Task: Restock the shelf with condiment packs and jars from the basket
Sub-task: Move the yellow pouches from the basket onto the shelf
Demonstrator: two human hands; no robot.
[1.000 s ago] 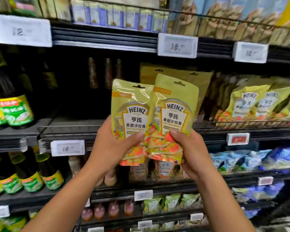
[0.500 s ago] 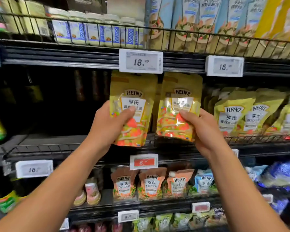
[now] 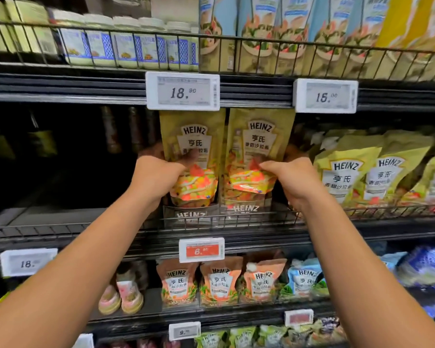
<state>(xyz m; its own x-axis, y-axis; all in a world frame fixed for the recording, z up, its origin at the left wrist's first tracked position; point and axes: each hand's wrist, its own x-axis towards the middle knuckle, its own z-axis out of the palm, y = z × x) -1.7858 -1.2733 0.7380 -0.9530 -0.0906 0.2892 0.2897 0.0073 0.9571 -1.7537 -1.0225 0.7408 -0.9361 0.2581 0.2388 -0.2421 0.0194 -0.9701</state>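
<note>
Your left hand (image 3: pixel 156 178) grasps the left pack (image 3: pixel 195 144) — a yellow Heinz pouch — near its lower left edge, the thumb laid across the printed front and the fingers wrapped behind. Your right hand (image 3: pixel 293 180) grasps the right pack (image 3: pixel 260 141), a matching pouch, near its lower right edge: thumb on the front, fingers hidden behind it. Both pouches stand upright and side by side inside the middle shelf (image 3: pixel 86 238), directly beneath the 18.90 price tag (image 3: pixel 183 91). Their lower ends sit behind a clear Heinz-marked tray (image 3: pixel 245 212) at the shelf front — whether they rest on the shelf floor cannot be told. To the right, under the 15.00 price tag (image 3: pixel 326 95), further yellow pouches (image 3: pixel 342 172) lean behind the wire rail. To the left the shelf is dark, with brown bottles (image 3: pixel 110 131) at the back. White-lidded jars (image 3: pixel 126 46) line the shelf above; orange pouches (image 3: pixel 220 285) stand on the shelf below, under a red 6.90 tag (image 3: pixel 201 250).
</note>
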